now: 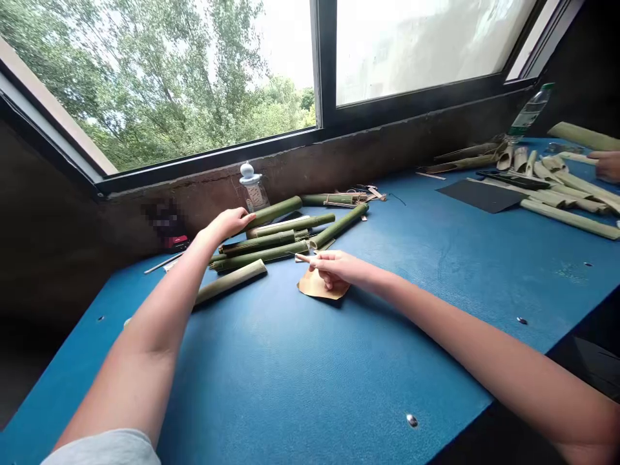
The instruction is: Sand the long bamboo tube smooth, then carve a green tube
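At the back left of the blue table, my left hand (227, 224) is closed around the near end of a thick green bamboo tube (277, 211). Its fingers are partly hidden behind the hand's back. Further right, my right hand (334, 266) pinches a small, thin brown stick-like piece (303, 258); its exact kind is too small to tell. Directly beneath that hand lies a tan sheet like sandpaper (317, 287). Between the hands are several cut bamboo tubes (264, 243), with a paler bamboo piece (232, 282) in front of them.
A white-topped clear container (252, 184) stands by the wall below the window. At right are a black sheet (477, 196), split bamboo pieces (571, 219), a water bottle (530, 113) and another person's hand (608, 166). Metal studs (411, 420) dot the blue tabletop (300, 381).
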Motion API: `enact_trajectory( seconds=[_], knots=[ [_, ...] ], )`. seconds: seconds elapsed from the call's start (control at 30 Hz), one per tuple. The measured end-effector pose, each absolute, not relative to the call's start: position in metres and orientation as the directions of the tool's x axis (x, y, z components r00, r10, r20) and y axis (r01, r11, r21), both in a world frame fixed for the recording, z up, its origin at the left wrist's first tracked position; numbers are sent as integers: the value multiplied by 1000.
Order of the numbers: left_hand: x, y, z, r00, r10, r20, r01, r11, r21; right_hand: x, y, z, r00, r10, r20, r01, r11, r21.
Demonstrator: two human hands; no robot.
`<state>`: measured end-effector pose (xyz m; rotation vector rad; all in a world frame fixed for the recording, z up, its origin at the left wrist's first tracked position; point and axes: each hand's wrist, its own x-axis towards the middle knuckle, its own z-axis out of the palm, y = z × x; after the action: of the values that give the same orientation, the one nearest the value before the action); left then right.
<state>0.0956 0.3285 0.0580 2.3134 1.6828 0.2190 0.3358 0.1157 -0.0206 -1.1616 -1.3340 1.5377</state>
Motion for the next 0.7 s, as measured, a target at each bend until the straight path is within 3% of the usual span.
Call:
enact_trajectory(
  seconds=[0.17, 0.37, 0.53, 0.7],
  knots=[
    [80, 309, 87, 279, 955, -99, 828, -187, 529, 347, 127, -27, -230, 960, -158, 31, -155, -987],
    [46, 223, 96, 388, 877, -285, 627, -25, 778, 367, 138, -35, -94, 990, -102, 88, -93, -992],
    [17, 120, 70, 401, 836, -375, 598, 72, 798, 363, 136, -35, -15, 1000, 21, 128, 22, -992],
    [-1, 39, 55, 331, 864, -380, 676, 64, 734, 347, 126, -35, -90, 992, 94, 168, 108, -980]
  ],
)
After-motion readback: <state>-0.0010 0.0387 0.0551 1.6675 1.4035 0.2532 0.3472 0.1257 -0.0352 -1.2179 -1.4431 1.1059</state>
